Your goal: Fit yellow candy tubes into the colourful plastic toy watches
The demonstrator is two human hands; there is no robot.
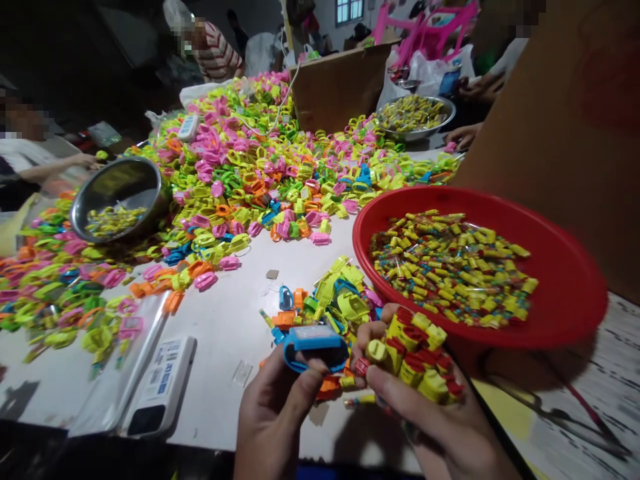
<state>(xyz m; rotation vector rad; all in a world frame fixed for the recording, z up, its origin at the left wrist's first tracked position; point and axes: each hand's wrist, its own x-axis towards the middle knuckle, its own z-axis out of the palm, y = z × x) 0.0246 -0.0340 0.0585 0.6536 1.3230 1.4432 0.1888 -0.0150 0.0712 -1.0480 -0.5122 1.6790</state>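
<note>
Left hand [273,420] clamped on a blue plastic strap [313,345], right hand [425,417] clutching a bunch of yellow-and-red candies [415,353], over a white table [220,347]. A red basin [567,293] of more candies sits just beside.

You're in a dim room, with a small white-framed window [350,10] high on the pale far wall [313,20] and bright pink plastic chairs [425,27] just beside it.

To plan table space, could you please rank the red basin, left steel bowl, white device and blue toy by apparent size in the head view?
Red basin, left steel bowl, white device, blue toy; the toy is nearest the camera, so its true size is unsure.
</note>
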